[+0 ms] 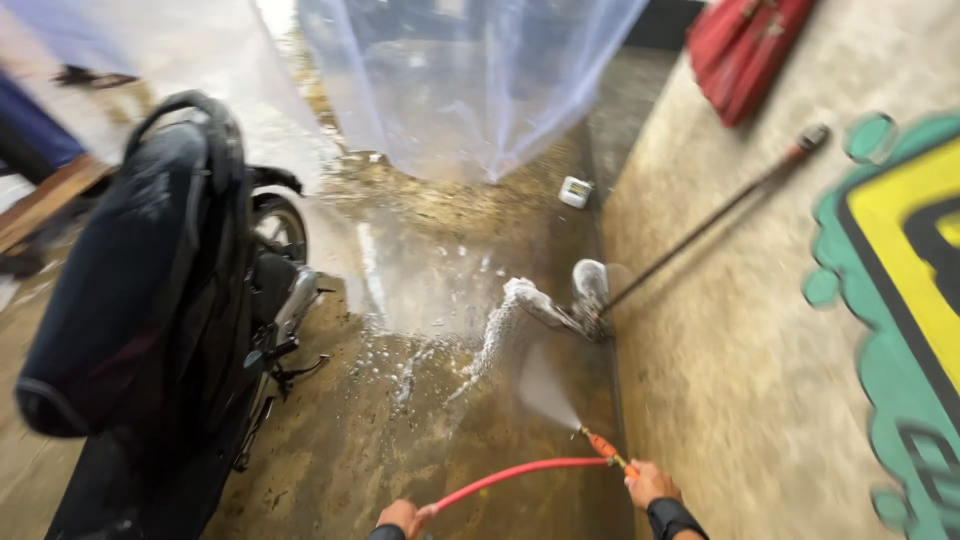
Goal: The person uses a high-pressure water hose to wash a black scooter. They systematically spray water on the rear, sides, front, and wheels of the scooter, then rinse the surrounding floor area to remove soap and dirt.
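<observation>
- So, the right hand [652,484] has its fingers wrapped tight around the back end of an orange spray nozzle [603,447], which points up and left, away from the person.
- Left hand [400,516] sits low at the bottom edge, fingers closed on the red hose [510,473]; the hose curves from that hand across to the nozzle.
- A cone of water spray [545,390] fans out from the nozzle tip and lands on the wet concrete floor [400,420], with foam streaks [495,335] running across it.
- Just past the spray, a long-handled brush [700,235] leans against the wall [720,350], its head down at the base where floor meets wall.
- Over on the left stands a dark motorbike [170,300], seen from behind, well apart from the spray.
- Farther back hangs a clear plastic sheet [470,80], and a small white container [576,191] sits near the wall.
- Right edge of the wall has green and yellow painted graffiti [900,300]; something red [745,45] hangs up top.
</observation>
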